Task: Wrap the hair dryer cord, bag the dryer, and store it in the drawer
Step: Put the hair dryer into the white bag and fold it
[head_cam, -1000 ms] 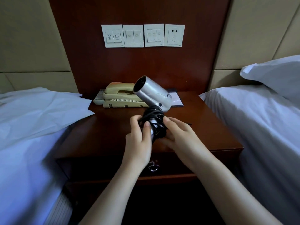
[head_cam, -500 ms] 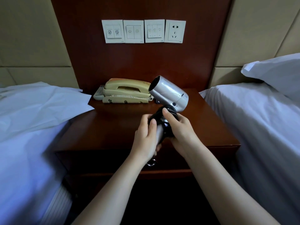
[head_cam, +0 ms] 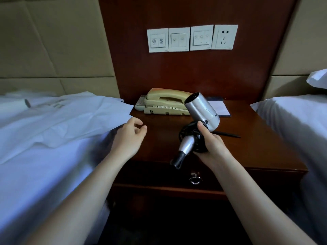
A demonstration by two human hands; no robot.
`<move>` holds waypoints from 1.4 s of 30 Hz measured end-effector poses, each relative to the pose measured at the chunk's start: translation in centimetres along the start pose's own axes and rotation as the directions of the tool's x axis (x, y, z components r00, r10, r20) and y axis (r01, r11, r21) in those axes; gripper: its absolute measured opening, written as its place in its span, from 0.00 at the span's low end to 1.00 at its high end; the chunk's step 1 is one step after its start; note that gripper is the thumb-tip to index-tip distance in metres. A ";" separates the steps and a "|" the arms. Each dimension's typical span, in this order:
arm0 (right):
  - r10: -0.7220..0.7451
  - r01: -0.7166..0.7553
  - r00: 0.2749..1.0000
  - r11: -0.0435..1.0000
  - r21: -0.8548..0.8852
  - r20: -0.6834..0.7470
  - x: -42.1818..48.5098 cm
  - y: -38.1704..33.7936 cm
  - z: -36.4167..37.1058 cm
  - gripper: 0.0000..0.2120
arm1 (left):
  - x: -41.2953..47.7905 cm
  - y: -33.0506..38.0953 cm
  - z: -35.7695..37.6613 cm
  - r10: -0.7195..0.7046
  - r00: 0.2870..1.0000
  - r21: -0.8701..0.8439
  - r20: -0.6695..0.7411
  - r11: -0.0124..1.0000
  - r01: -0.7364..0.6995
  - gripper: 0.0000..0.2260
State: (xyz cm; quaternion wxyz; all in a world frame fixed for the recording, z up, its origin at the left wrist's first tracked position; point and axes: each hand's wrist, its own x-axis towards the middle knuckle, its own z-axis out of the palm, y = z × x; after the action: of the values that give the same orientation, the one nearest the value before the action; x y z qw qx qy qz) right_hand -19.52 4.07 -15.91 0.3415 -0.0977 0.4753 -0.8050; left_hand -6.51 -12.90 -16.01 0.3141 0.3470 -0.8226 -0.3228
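view: head, looking down at a bedside stand between two beds
right hand [head_cam: 211, 145]: fingers curled round the dryer's handle and the cord coil, thumb up along the coil near the body; firm hold
left hand [head_cam: 130, 137]: holds nothing, fingers loosely bent and spread, palm facing right; hovers over the stand's left edge, just beside the white bag's corner; contact can't be told, slightly blurred
hair dryer [head_cam: 201, 110]: silver, held in the air over the front of the nightstand, barrel tilted up and to the left, handle end pointing down-left
cord [head_cam: 188, 134]: black, wound in loops round the handle, pinned under the right hand
white bag [head_cam: 70, 117]: flat, wrinkled, faint print on it, lies on the left bed, one corner overhanging the stand
nightstand [head_cam: 256, 149]: dark red wood
drawer [head_cam: 155, 174]: closed, at the front under the top, metal ring pull [head_cam: 195, 179] below the dryer's handle
telephone [head_cam: 166, 103]: beige, at the back of the top, behind the dryer's barrel
notepad [head_cam: 219, 108]: back right, partly hidden by the dryer
pen [head_cam: 227, 134]: dark, lying on the top, right of the right hand
switch panels [head_cam: 192, 38]: four white plates in a row on the wood panel, the rightmost a socket
left bed [head_cam: 35, 165]: white sheet
right bed [head_cam: 292, 121]: white sheet, pillow [head_cam: 318, 78] at the edge of frame
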 end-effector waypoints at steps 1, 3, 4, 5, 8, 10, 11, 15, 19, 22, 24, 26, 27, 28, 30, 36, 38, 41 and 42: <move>0.001 -0.001 1.000 1.000 -0.001 0.006 0.1 0.1 0.2 0.10 | 0.9 -0.7 -0.8 0.004 0.999 0.099 -0.041 0.995 0.000 0.10; -0.002 0.002 1.000 1.000 0.001 0.015 0.3 0.2 0.5 0.10 | 2.5 -1.8 -2.2 0.065 0.988 0.363 -0.141 0.932 -0.010 0.17; -0.004 0.004 1.000 1.000 0.006 0.018 0.4 0.3 0.7 0.10 | 3.1 -2.3 -2.8 0.110 0.976 0.491 -0.185 0.871 -0.005 0.21; -0.006 0.005 1.000 1.000 0.010 0.019 0.5 0.4 0.8 0.10 | 3.6 -2.7 -3.3 0.159 0.962 0.582 -0.223 0.813 0.001 0.26; -0.007 0.007 1.000 1.000 0.006 0.009 0.9 0.5 1.0 0.10 | 5.7 -4.5 -4.3 0.189 0.956 0.719 -0.224 0.694 0.031 0.36; -0.011 0.010 1.000 1.000 -0.017 -0.009 1.2 0.7 1.0 0.10 | 7.1 -5.5 -4.8 0.114 0.973 0.761 -0.203 0.643 0.083 0.40; -0.014 0.013 1.000 0.999 -0.036 -0.018 1.3 0.7 0.9 0.10 | 7.6 -5.8 -5.0 0.073 0.977 0.779 -0.202 0.617 0.115 0.40; -0.037 0.029 0.998 0.990 -0.137 -0.053 2.1 0.1 0.4 0.11 | 8.6 -6.6 -5.6 0.083 0.971 0.855 -0.224 0.495 0.155 0.25; -0.080 0.050 0.992 0.959 -0.279 -0.097 3.0 -1.1 -0.3 0.09 | 8.9 -7.5 -6.5 0.215 0.931 0.803 -0.297 0.584 0.121 0.11; -0.145 0.088 0.984 0.905 -0.416 -0.108 3.8 -2.0 -1.1 0.11 | 8.5 -7.0 -6.8 0.331 0.860 0.708 -0.389 0.705 0.050 0.06; -0.171 0.094 0.979 0.859 -0.504 -0.109 4.1 -2.4 -1.7 0.14 | 7.8 -5.8 -6.6 0.391 0.804 0.645 -0.449 0.764 -0.011 0.06; -0.162 0.071 0.980 0.828 -0.557 -0.116 4.2 -2.7 -2.3 0.14 | 6.8 -4.4 -6.1 0.445 0.750 0.580 -0.489 0.809 -0.101 0.07; -0.153 0.055 0.981 0.814 -0.578 -0.121 4.3 -3.0 -2.6 0.14 | 6.2 -3.8 -5.9 0.462 0.730 0.543 -0.504 0.827 -0.149 0.07; -0.144 0.039 0.981 0.798 -0.601 -0.129 4.3 -3.3 -2.9 0.14 | 5.5 -3.3 -5.6 0.474 0.716 0.506 -0.513 0.840 -0.193 0.08; -0.127 0.003 0.981 0.760 -0.650 -0.144 4.1 -4.1 -3.4 0.13 | 4.1 -2.2 -5.0 0.490 0.699 0.434 -0.520 0.857 -0.278 0.08; -0.112 -0.052 0.979 0.677 -0.734 -0.173 2.9 -6.5 -4.6 0.12 | 0.4 2.0 -3.6 0.524 0.643 0.210 -0.559 0.839 -0.502 0.12; -0.102 -0.080 0.974 0.672 -0.737 -0.200 2.6 -6.8 -4.9 0.13 | -0.5 3.6 -3.6 0.512 0.630 0.147 -0.584 0.830 -0.538 0.13; -0.089 -0.112 0.970 0.667 -0.736 -0.227 1.9 -6.9 -5.4 0.12 | -1.3 5.4 -3.9 0.526 0.593 0.101 -0.610 0.793 -0.601 0.13; -0.084 -0.119 0.968 0.673 -0.730 -0.235 1.8 -6.8 -5.5 0.12 | -1.6 5.9 -3.9 0.566 0.556 0.120 -0.608 0.758 -0.641 0.12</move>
State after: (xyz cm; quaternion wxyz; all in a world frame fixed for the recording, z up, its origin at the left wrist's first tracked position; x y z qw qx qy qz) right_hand -26.61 8.94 -13.46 0.2181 -0.1212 0.7996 -0.5462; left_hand -4.87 -9.68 -9.73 0.6731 0.1094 -0.7229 -0.1117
